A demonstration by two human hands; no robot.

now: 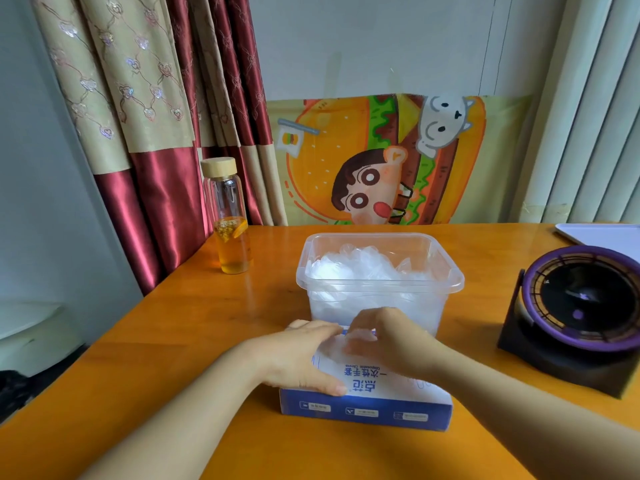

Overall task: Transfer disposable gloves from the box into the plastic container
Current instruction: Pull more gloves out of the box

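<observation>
A blue and white glove box (367, 407) lies on the orange table near me. Just behind it stands a clear plastic container (446, 284) with a heap of thin translucent gloves (363, 268) inside. My left hand (304, 358) lies flat on the left part of the box top, fingers straight, thumb along the front edge. My right hand (388, 337) is over the box's opening, and its curled fingers pinch a translucent glove (332, 348) there. The opening itself is hidden under my hands.
A glass bottle (230, 216) with a wooden cap and amber liquid stands at the back left. A black and purple fan (578, 317) sits at the right. A white tray edge (602, 235) shows at the far right. Curtains hang behind the table's left edge.
</observation>
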